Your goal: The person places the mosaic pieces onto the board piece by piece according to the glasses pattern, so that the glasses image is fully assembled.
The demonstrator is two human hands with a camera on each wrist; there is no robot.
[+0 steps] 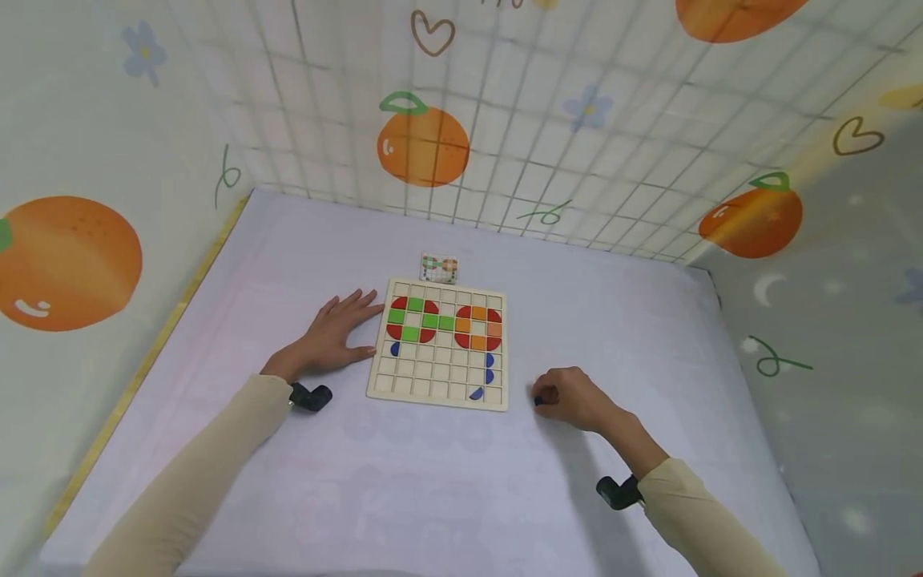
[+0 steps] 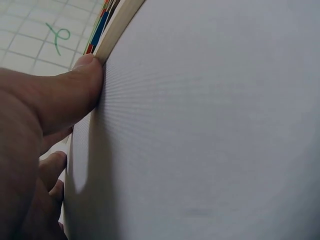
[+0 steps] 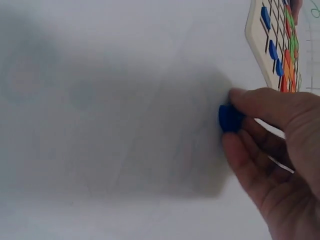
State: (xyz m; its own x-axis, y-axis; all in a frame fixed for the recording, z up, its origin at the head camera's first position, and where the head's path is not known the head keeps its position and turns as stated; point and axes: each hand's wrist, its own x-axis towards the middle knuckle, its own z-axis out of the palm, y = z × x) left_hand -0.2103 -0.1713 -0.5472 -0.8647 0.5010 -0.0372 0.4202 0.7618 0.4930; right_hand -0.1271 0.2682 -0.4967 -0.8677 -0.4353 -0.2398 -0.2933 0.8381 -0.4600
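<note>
Left hand (image 1: 333,335) lies spread flat on the table (image 1: 404,481), thumb touching the board's (image 1: 440,383) left edge; right hand (image 1: 573,398), right of the board, pinches a blue piece (image 3: 229,118) against the table in curled fingers.

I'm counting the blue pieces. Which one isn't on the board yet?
The small blue piece pinched in the right hand's fingertips, off the wooden grid board to its right. The other blue pieces already sit in board cells.
</note>
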